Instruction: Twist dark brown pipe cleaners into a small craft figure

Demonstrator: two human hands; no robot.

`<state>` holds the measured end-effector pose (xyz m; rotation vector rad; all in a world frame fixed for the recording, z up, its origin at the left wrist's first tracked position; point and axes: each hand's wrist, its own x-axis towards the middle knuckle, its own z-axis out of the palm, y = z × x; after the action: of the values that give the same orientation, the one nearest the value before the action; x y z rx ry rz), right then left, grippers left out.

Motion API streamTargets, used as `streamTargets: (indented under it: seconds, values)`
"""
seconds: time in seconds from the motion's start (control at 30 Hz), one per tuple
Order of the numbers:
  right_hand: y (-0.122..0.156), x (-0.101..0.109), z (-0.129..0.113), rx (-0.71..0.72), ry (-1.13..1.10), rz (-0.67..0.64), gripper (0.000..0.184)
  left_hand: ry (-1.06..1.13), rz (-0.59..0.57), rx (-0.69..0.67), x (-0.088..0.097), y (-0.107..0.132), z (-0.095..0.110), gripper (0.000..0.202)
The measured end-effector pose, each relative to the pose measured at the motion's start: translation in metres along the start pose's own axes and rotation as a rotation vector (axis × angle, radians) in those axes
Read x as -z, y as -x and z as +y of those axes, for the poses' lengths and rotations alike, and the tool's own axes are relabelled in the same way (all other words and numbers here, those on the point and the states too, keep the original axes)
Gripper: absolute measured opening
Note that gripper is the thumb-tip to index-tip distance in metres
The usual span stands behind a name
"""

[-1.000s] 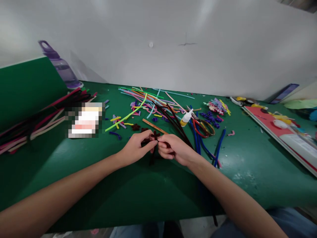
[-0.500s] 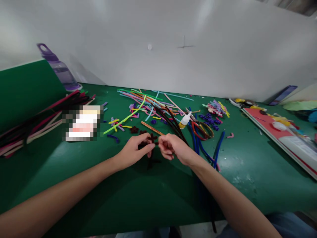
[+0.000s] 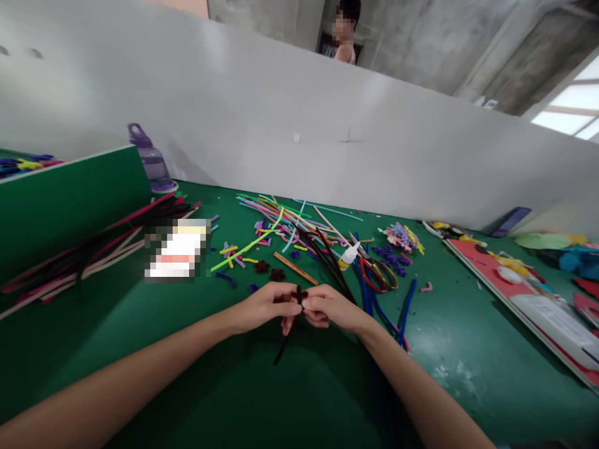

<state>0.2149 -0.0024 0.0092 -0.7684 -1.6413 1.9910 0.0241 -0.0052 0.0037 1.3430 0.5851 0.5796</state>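
Observation:
My left hand (image 3: 271, 307) and my right hand (image 3: 330, 305) meet over the front of the green table, fingertips almost touching. Both pinch a dark brown pipe cleaner (image 3: 300, 293), whose looped upper part shows between the thumbs. Its straight tail hangs down below my left fingers. Just beyond the hands lie two dark brown pipe-cleaner flowers (image 3: 262, 267) and a thin brown-orange stick (image 3: 296, 268). A small white glue bottle (image 3: 349, 256) leans near red-handled scissors (image 3: 378, 274) to the right.
Coloured pipe cleaners (image 3: 262, 209) and cut bits are scattered at the back. Blue pipe cleaners (image 3: 408, 312) lie right of my hands. A purple water bottle (image 3: 156, 165) stands by a green panel (image 3: 75, 199). At far right is a red board (image 3: 472, 259). A person (image 3: 345, 37) shows beyond the white partition.
The view has tilted upward, bringing a person above the partition into sight. My right fingers have closed onto the brown pipe cleaner, and the two hands have come together.

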Motion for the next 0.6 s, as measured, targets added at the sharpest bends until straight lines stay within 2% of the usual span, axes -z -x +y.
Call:
streamTargets:
  seconds: [0.07, 0.33, 0.43, 0.6]
  values:
    - [0.0005, 0.0020, 0.0000, -0.019, 0.012, -0.026, 0.027, 0.014, -0.011, 0.003, 0.0004, 0.0007, -0.0020, 0.019]
    - [0.0021, -0.0056, -0.0050, 0.004, 0.177, 0.072, 0.020, 0.003, 0.114, -0.050, 0.0001, 0.0007, -0.0011, 0.024]
    - [0.0021, -0.0060, -0.0041, -0.017, 0.149, 0.075, 0.018, 0.006, 0.089, -0.026, -0.0003, 0.0012, 0.0005, 0.025]
    - [0.0031, -0.0032, -0.0020, -0.065, -0.019, -0.026, 0.019, 0.067, -0.003, 0.006, -0.0005, 0.0025, -0.0035, 0.021]
